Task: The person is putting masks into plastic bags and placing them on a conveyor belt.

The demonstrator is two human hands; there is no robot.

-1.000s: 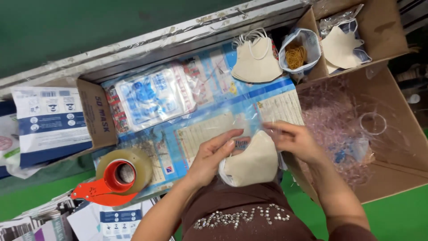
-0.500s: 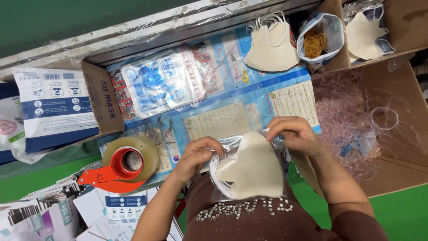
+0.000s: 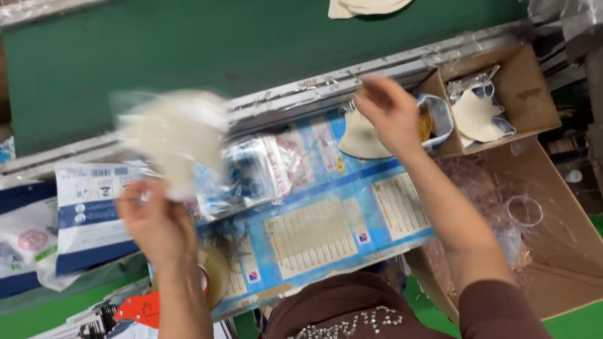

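My left hand is raised at the left and grips a cream face mask in a clear bag, blurred by motion. My right hand reaches to the upper right over a loose cream mask lying on the blue printed sheet. Its fingers are curled and I cannot tell whether they hold anything. A clear bag with orange rubber bands sits just right of that hand.
A small cardboard box at the upper right holds more masks. A large open box with clear plastic film sits at the right. Bagged masks, a tape dispenser and white-blue packs lie left. Green conveyor belt beyond.
Both hands were together at my lap sliding the mask into its bag. Now the left hand has lifted the bagged mask up to the left and the right hand has gone to the upper right.
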